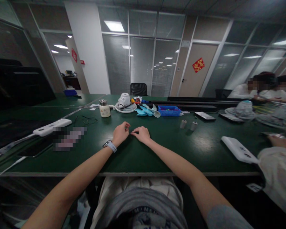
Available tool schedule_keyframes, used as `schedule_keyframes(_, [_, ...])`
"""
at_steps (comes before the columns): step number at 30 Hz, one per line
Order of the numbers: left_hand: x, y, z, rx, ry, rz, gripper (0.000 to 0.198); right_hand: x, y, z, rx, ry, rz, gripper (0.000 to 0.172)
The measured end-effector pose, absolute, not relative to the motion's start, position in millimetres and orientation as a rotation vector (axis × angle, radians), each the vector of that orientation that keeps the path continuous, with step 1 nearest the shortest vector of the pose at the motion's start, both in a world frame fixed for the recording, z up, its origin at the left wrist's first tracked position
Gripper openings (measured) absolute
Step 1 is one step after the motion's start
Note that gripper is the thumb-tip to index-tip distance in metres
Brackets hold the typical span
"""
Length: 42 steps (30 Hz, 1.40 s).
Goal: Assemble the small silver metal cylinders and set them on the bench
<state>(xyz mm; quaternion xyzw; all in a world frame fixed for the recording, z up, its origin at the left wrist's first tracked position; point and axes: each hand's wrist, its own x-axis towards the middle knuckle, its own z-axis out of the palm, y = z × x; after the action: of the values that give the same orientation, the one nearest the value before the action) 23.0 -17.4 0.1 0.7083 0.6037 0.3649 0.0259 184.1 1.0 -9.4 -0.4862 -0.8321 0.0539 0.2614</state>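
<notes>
Over the green tabletop (154,159), my left hand (120,133) and my right hand (141,134) meet almost fingertip to fingertip. The left fingers are curled in, with a grey-banded watch (110,145) on that wrist. My right thumb and forefinger are pinched together at the left hand's fingertips. A tiny dark speck shows at the pinch, too small to name. Beyond the hands lie light-blue fan blades (145,110), a white fan head on its round grille (125,108), and a cream jar (105,111) with a metallic top.
Right of my hands stand two small metal cylinders (183,124). Behind them is a blue tray (169,111) of small parts. White power strips lie at left (52,126) and right (239,149). A person's arm (280,140) rests at the right edge; more people sit beyond.
</notes>
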Motion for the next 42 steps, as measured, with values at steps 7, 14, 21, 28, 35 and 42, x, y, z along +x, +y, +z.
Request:
schedule_keyframes(7, [20.4, -16.7, 1.3, 2.202, 1.838, 1.144, 0.026, 318.3, 32.3, 28.2, -1.508, -1.803, -0.273, 0.03])
schedule_keyframes(14, [22.0, -15.1, -1.9, 2.234, 1.792, 1.087, 0.023, 439.1, 47.0, 19.4, -1.928, -1.321, -0.471, 0.034])
schedule_keyframes(21, [22.3, -16.0, -0.2, 2.231, 1.792, 1.107, 0.022, 445.8, 52.5, 11.2, -2.042, -1.291, -0.406, 0.039])
schedule_keyframes(28, [21.7, -16.4, 0.0, 2.251, 1.778, 1.123, 0.021, 447.0, 52.5, 8.3, -2.005, -1.269, -0.455, 0.039])
schedule_keyframes(35, [21.7, -14.1, -3.2, 2.262, 1.785, 1.117, 0.022, 445.0, 51.0, 10.0, -2.026, -1.324, -0.419, 0.036])
schedule_keyframes(42, [20.9, -13.8, -2.9, 2.274, 1.76, 1.123, 0.022, 444.5, 53.6, 11.4, -2.09, -1.301, -0.347, 0.034])
